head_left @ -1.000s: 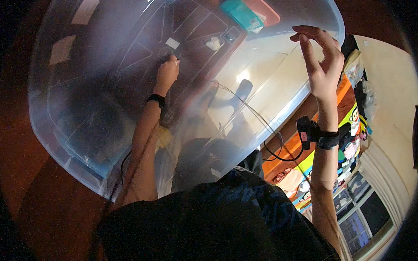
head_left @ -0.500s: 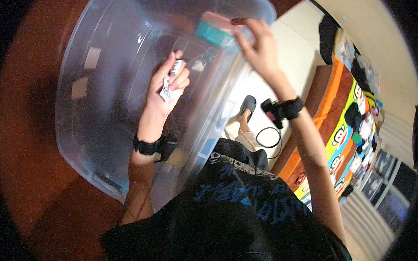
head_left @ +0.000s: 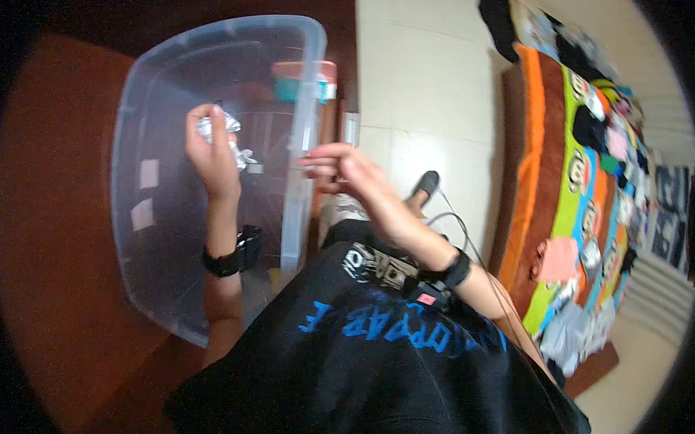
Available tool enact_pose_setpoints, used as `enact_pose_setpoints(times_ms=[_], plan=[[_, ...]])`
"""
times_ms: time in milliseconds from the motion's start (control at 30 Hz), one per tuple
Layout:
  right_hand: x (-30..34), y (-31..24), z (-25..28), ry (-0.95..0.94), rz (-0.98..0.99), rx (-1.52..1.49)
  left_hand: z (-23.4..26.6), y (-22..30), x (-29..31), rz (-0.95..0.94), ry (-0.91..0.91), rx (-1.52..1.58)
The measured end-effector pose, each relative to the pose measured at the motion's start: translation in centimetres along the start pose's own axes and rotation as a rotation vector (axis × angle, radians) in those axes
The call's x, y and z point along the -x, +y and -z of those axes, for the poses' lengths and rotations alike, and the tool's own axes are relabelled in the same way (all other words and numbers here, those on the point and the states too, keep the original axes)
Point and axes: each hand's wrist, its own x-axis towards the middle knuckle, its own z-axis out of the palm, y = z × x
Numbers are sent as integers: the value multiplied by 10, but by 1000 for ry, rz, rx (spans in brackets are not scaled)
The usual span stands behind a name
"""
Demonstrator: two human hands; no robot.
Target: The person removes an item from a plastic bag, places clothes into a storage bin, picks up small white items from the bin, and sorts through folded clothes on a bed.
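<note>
My left hand (head_left: 216,155) is over the inside of a large clear plastic bin (head_left: 123,178). Its fingers are closed round a crumpled white-and-silver bundle (head_left: 230,122), whose kind is blurred; one loose white end hangs below the palm. By the bin's right rim is my right hand (head_left: 345,171), fingers stretched out and slightly apart, with nothing seen in them. Whether its fingertips touch the rim I cannot tell. Farther along that rim lies a pink and teal box (head_left: 287,83), showing on both sides of the rim and partly through the clear plastic.
Two pale labels (head_left: 143,214) stick to the bin's left side. The bin stands on a dark reddish-brown surface (head_left: 48,229). To the right are a pale tiled floor (head_left: 413,81) with a dark cable and a bed with a bright patterned cover (head_left: 544,178), heaped with clothes and bags.
My right hand has let go of the pink and teal box and come back nearer to me along the rim. My left hand still grips the crumpled bundle. The whole view has shifted.
</note>
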Motion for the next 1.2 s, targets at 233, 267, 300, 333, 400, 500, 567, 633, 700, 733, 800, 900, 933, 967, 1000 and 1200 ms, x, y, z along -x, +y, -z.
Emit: enact_pose_setpoints(times_ms=[233,267,300,333,400,500,567,633,700,733,800,900,933,967,1000,1200], plan=[[49,-23,76,312,30,264,98,-47,-6,55,395,-449],[56,-24,86,382,59,288,106,-53,-7,78,470,-325],[61,-23,92,450,87,311,115,-55,-9,79,488,-334],[69,-22,100,505,78,298,114,-60,-13,133,464,-183],[80,-21,103,573,51,272,117,-58,-9,246,454,17],[86,-8,108,536,-4,208,137,-66,4,420,546,186],[85,-7,105,543,-31,165,132,-65,8,442,534,165],[82,-7,100,521,-30,166,126,-58,10,461,519,142],[75,-8,96,534,-46,187,122,-49,9,419,461,116],[71,-9,92,518,-25,228,123,-47,5,419,460,118],[64,-11,79,523,-8,248,125,-47,-1,470,464,323],[60,-6,65,495,-59,297,135,-60,2,520,276,652],[58,-9,50,477,-45,292,126,-57,4,523,282,667],[52,-7,41,398,-27,262,120,-44,5,522,278,668],[44,-6,29,325,-18,278,113,-30,5,431,325,499],[20,2,-12,116,-7,383,122,-40,6,260,294,44]])
